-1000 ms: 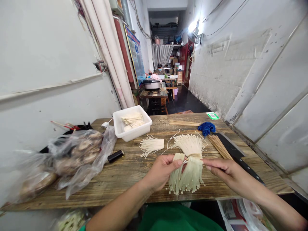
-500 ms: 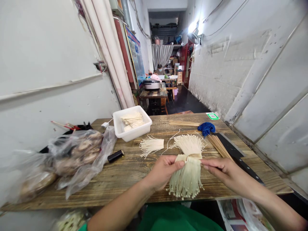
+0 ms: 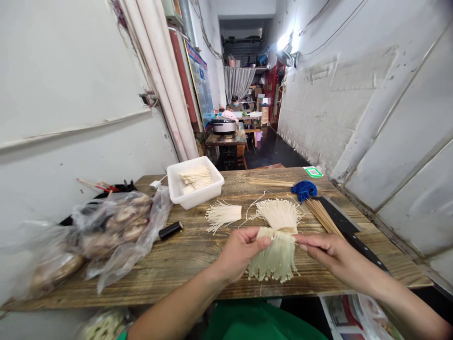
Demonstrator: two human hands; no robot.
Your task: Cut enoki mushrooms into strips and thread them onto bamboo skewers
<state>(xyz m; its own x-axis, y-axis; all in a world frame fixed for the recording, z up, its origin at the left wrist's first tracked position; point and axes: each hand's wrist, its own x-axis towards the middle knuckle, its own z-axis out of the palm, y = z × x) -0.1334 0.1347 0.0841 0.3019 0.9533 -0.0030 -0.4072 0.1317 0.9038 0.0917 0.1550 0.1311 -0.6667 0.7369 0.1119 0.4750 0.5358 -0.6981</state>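
Observation:
A fan of pale enoki mushrooms (image 3: 274, 259) hangs caps down just above the front of the table, with its cut bases level with my fingers. At its left end, my left hand (image 3: 244, 250) pinches the bases between thumb and fingers. My right hand (image 3: 323, 250) is closed at the right end, pinching what looks like the end of a thin bamboo skewer, mostly hidden by fingers and mushrooms. Just beyond lies a larger pile of enoki (image 3: 278, 212) with caps pointing away. To its left rests a small enoki bunch (image 3: 224, 216).
Behind the small bunch stands a white tub (image 3: 194, 196) holding enoki. On the right are bamboo skewers (image 3: 322, 215), a cleaver (image 3: 354, 233) and a blue cloth (image 3: 304, 190). Bagged mushrooms (image 3: 120, 222) and a black cylinder (image 3: 170, 230) lie left. A person (image 3: 235, 105) sits far back.
The hanging enoki fan has swung slightly, its caps now a little higher and farther from the table's front edge. Both hands keep their grip. The person at the back has raised their head.

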